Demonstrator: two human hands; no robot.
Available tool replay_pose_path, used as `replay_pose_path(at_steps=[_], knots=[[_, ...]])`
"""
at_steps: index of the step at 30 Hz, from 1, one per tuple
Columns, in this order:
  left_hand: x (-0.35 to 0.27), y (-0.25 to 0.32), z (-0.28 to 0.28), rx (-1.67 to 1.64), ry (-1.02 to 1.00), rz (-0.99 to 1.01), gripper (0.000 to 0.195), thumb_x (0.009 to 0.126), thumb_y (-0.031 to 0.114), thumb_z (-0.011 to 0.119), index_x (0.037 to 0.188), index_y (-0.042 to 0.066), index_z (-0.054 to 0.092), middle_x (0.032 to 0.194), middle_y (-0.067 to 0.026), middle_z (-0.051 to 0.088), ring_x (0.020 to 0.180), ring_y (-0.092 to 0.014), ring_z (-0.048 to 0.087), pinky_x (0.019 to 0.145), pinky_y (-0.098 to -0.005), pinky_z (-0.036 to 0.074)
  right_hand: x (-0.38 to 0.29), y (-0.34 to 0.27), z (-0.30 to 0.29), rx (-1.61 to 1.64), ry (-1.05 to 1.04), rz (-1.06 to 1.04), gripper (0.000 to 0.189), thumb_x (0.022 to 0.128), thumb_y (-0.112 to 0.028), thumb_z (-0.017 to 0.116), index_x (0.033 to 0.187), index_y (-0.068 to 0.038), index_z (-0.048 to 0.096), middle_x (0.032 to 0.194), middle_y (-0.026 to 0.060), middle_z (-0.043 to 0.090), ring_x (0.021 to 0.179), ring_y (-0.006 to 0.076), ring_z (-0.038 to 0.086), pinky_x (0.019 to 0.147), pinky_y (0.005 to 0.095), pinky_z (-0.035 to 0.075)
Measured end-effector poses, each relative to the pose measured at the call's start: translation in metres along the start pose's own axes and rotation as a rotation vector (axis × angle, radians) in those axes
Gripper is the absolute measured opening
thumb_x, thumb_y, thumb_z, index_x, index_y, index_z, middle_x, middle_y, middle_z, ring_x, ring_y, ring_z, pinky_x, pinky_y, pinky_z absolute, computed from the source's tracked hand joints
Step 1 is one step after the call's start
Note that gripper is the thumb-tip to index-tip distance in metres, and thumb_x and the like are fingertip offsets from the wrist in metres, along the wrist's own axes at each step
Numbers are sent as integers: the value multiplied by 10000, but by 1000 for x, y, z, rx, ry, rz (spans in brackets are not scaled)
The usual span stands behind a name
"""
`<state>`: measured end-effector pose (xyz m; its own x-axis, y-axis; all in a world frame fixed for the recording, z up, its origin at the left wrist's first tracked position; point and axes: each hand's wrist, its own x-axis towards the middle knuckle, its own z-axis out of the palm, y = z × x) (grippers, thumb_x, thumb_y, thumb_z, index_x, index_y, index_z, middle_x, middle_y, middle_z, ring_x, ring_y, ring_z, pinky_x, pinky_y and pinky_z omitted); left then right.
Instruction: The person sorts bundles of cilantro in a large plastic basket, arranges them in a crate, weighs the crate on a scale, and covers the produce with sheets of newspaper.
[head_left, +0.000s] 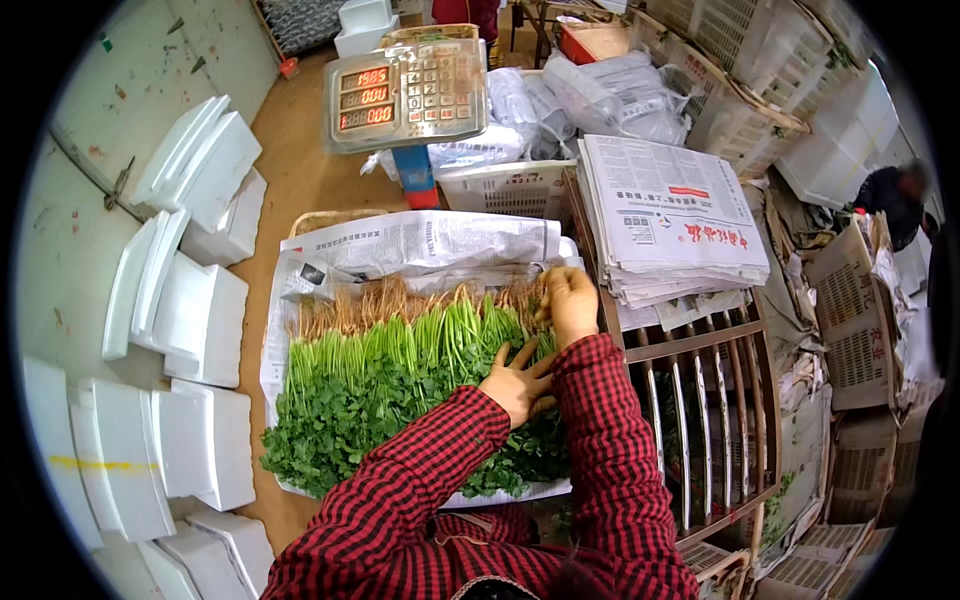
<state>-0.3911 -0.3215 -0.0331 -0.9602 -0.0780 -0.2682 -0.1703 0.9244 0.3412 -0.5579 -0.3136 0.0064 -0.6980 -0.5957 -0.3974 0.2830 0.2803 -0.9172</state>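
Note:
Before me, bunches of coriander (390, 375) lie side by side in a newspaper-lined container, brown roots (390, 296) pointing away and leaves towards me. The newspaper lining (420, 240) stands up along the far side and shows under the leaves at the near edge. My left hand (517, 382) rests with fingers spread on the stems and leaves at the right end of the row. Just beyond it, my right hand (570, 300) has curled fingers against the roots at the far right corner. Whether those fingers grip any roots is hidden.
A digital scale display (405, 94) stands beyond the container on a post (415, 176). Right of me, stacked newspapers (675, 217) lie on a slatted metal rack (697, 420). White foam boxes (202, 315) line the left wall. Plastic crates (847, 330) and a person (892, 199) are farther right.

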Motion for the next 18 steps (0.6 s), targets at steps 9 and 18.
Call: replay_pose_path(at_steps=[9,18], knots=[[4,8,3,92,-214,-45,595,1041,430,529,1554,139,445,1612,-111,436,1518,-342,334,1253,-581,216,4,39,102,-954,-468,-447,312,958,-312,675,1190,-103,697,1271,142,703,1185,348,664,1036,472,512],[-119,-12,-38,54,183,-125,693,1026,490,588,1603,162,390,1646,-152,396,1568,-395,276,1271,-627,152,21,82,65,-892,-456,-750,232,986,-139,630,1216,-124,661,1445,157,626,1286,358,620,1174,493,412]])
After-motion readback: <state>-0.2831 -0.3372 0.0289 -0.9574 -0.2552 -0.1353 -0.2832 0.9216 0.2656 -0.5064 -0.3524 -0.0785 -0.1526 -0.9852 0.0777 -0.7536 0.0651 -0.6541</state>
